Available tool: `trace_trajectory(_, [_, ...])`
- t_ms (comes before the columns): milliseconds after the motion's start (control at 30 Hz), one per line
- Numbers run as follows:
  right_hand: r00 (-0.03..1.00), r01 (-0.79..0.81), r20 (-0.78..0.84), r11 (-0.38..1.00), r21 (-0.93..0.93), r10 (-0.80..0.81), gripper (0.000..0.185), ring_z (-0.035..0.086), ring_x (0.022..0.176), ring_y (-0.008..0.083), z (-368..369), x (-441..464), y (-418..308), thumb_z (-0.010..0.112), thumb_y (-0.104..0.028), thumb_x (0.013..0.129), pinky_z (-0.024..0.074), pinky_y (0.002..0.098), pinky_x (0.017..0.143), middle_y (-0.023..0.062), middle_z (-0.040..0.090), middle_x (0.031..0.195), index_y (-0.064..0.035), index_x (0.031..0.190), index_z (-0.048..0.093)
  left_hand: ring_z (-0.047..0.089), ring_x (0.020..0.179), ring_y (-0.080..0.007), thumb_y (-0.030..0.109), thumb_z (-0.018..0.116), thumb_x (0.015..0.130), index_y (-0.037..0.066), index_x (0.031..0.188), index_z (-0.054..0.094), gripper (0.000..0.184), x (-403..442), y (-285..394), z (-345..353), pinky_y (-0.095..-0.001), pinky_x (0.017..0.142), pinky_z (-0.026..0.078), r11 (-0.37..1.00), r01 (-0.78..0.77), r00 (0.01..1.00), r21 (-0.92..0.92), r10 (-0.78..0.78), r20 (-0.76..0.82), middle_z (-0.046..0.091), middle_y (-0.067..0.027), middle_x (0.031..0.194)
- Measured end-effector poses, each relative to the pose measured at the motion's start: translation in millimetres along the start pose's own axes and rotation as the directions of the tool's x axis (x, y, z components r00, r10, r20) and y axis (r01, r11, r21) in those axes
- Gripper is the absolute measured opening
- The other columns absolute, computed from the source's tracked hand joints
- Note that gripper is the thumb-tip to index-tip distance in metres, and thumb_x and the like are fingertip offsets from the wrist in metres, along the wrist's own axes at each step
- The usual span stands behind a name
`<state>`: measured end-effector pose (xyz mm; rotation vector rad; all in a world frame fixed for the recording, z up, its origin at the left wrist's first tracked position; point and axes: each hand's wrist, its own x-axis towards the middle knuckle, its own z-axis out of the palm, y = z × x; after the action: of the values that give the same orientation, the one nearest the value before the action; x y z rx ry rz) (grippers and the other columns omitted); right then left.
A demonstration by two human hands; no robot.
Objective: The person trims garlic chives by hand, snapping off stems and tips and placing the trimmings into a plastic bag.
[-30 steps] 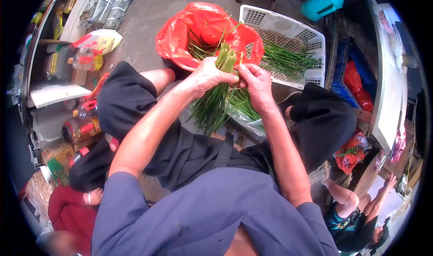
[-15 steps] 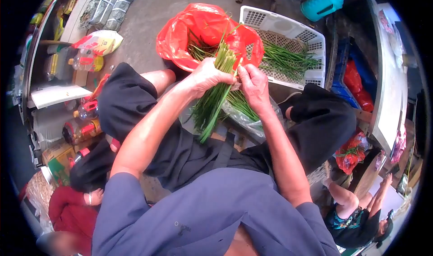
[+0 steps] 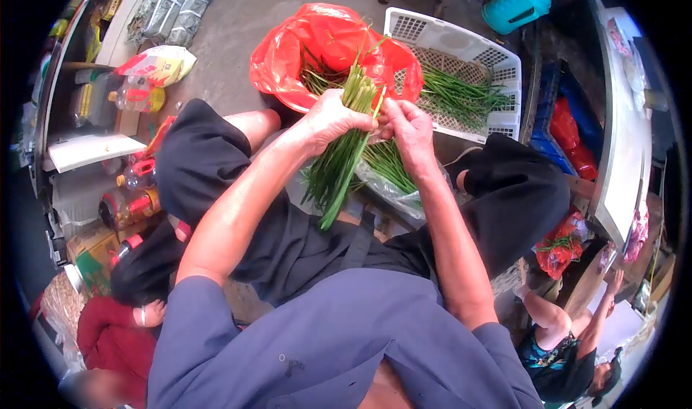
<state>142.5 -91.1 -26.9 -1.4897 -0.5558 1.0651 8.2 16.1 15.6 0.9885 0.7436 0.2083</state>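
Note:
My left hand (image 3: 333,123) is closed round a thick bunch of green stalks (image 3: 337,171), pale ends up and leaves hanging down. Just right of it, my right hand (image 3: 408,129) is pinched at the edge of the bunch, by one pale stalk; what its fingertips hold is too small to name. Behind both hands stands a container lined with a red plastic bag (image 3: 277,61), with loose stalks inside. Below my right hand, more stalks lie in a clear plastic bag (image 3: 389,185) between my legs.
A white crate (image 3: 508,85) with green stalks stands beyond, a teal jug (image 3: 517,7) behind it. Bottles (image 3: 137,172) and shelves line the left; a blue crate (image 3: 540,131) is at right. One person (image 3: 115,333) sits lower left, another (image 3: 551,322) lower right.
The lower leaves of the bunch have shifted slightly, and my right hand has made small moves beside it. The person at lower right has moved their arms.

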Motion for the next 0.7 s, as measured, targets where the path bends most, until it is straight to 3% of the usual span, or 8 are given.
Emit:
trace_trajectory(200, [0.998, 0.049, 0.041, 0.996, -0.077, -0.046, 0.025, 0.055, 0.056, 0.0069, 7, -4, 1, 0.060, -0.022, 0.094, 0.0444, 0.0232, 0.051, 0.0011, 0.060, 0.065, 0.0000, 0.084, 0.064, 0.061, 0.077, -0.0106, 0.003, 0.076, 0.070, 0.002, 0.091, 0.064, 0.024, -2, 3, 1, -0.0269, 0.070, 0.049, 0.996, 0.042, 0.999, 0.079, -0.042, 0.002, 0.065, -0.0010, 0.085])
trace_trajectory(267, [0.994, 0.107, 0.024, 0.957, -0.269, -0.105, 0.025, 0.055, 0.056, 0.0092, 4, -5, 1, 0.060, -0.020, 0.092, 0.0436, 0.0288, 0.051, 0.0064, 0.059, 0.061, 0.0012, 0.078, 0.061, 0.060, 0.077, -0.0097, 0.003, 0.075, 0.070, 0.003, 0.091, 0.064, 0.023, 1, -2, -1, -0.0261, 0.070, 0.048, 0.992, 0.015, 1.000, 0.126, -0.016, 0.002, 0.064, -0.0002, 0.084])
trace_trajectory(300, [0.994, 0.108, 0.024, 0.956, -0.271, -0.105, 0.025, 0.055, 0.056, 0.0092, 4, -4, 2, 0.060, -0.020, 0.092, 0.0436, 0.0288, 0.051, 0.0064, 0.059, 0.061, 0.0012, 0.078, 0.061, 0.059, 0.076, -0.0087, 0.003, 0.075, 0.070, 0.003, 0.090, 0.064, 0.023, 2, -3, -1, -0.0253, 0.070, 0.047, 0.985, -0.011, 1.000, 0.172, 0.011, 0.002, 0.063, 0.0006, 0.083])
trace_trajectory(367, [0.970, 0.226, 0.010, 0.888, -0.400, -0.242, 0.026, 0.057, 0.055, 0.0171, 4, -3, 6, 0.060, -0.018, 0.090, 0.0430, 0.0355, 0.052, 0.0145, 0.057, 0.062, 0.0021, 0.074, 0.057, 0.058, 0.076, -0.0081, 0.004, 0.075, 0.069, 0.004, 0.090, 0.064, 0.023, 1, -2, 0, -0.0245, 0.070, 0.046, 0.981, 0.000, 1.000, 0.192, -0.003, 0.015, 0.063, 0.0012, 0.083])
trace_trajectory(400, [0.970, 0.225, 0.010, 0.889, -0.400, -0.242, 0.026, 0.057, 0.055, 0.0171, 4, -3, 5, 0.060, -0.018, 0.090, 0.0430, 0.0355, 0.052, 0.0145, 0.057, 0.062, 0.0021, 0.074, 0.057, 0.057, 0.076, -0.0075, 0.004, 0.074, 0.069, 0.004, 0.090, 0.064, 0.023, 1, -1, 0, -0.0237, 0.070, 0.046, 0.977, 0.012, 0.999, 0.215, -0.019, 0.028, 0.063, 0.0017, 0.083])
trace_trajectory(467, [0.946, 0.285, 0.023, 0.799, -0.530, -0.323, 0.027, 0.060, 0.058, 0.0292, 5, -3, 3, 0.060, -0.020, 0.088, 0.0436, 0.0406, 0.055, 0.0200, 0.057, 0.065, 0.0020, 0.072, 0.055, 0.057, 0.076, -0.0073, 0.004, 0.073, 0.069, 0.004, 0.090, 0.064, 0.023, 2, -5, -1, -0.0238, 0.069, 0.045, 0.975, 0.011, 0.999, 0.222, -0.019, 0.036, 0.062, 0.0022, 0.083])
trace_trajectory(567, [0.936, 0.310, 0.071, 0.712, -0.630, -0.345, 0.028, 0.060, 0.065, 0.0376, 5, -4, -1, 0.059, -0.023, 0.087, 0.0448, 0.0442, 0.058, 0.0211, 0.059, 0.069, 0.0004, 0.072, 0.056, 0.057, 0.075, -0.0069, 0.003, 0.072, 0.068, 0.004, 0.090, 0.065, 0.022, 5, -11, -5, -0.0239, 0.068, 0.045, 0.971, 0.003, 0.998, 0.240, -0.018, 0.057, 0.062, 0.0026, 0.083])
trace_trajectory(700, [0.936, 0.312, 0.087, 0.689, -0.654, -0.342, 0.029, 0.061, 0.069, 0.0387, 6, -4, -1, 0.058, -0.025, 0.087, 0.0454, 0.0465, 0.060, 0.0212, 0.060, 0.071, -0.0002, 0.073, 0.057, 0.057, 0.075, -0.0068, 0.002, 0.069, 0.068, 0.004, 0.090, 0.066, 0.022, 2, -7, -2, -0.0234, 0.069, 0.046, 0.968, -0.029, 0.995, 0.248, 0.004, 0.101, 0.063, 0.0025, 0.082])
